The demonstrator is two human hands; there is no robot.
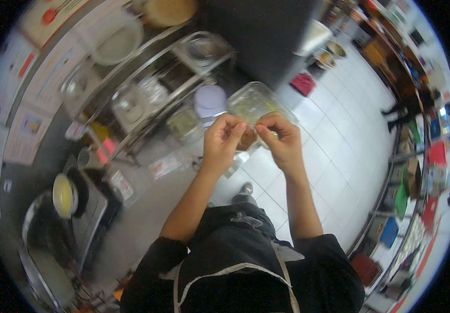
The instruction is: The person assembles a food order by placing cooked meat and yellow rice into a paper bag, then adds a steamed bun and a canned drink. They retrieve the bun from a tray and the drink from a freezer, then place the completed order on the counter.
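In front of my body my left hand (221,140) and my right hand (282,138) are raised close together, thumbs against bent fingers in a pinch. Whatever lies between the fingertips is too small and blurred to name. Just below and between the hands shows a brown mass (247,139), partly hidden by the fingers; I cannot tell its kind. Beyond them sits a large shallow see-through tray (256,89) with some yellow-green bits in it. To the left of that tray stands a round pale purple item (210,100) on a light base.
Along the left runs a grey counter (146,208) with a clear packet (166,165), a bowl of something yellow (65,195) and a labelled container (121,185). Metal pans (202,51) rest on a shelf behind. White floor tiles (334,151) and loaded shelves (397,198) lie to the right; a person (413,108) is far off.
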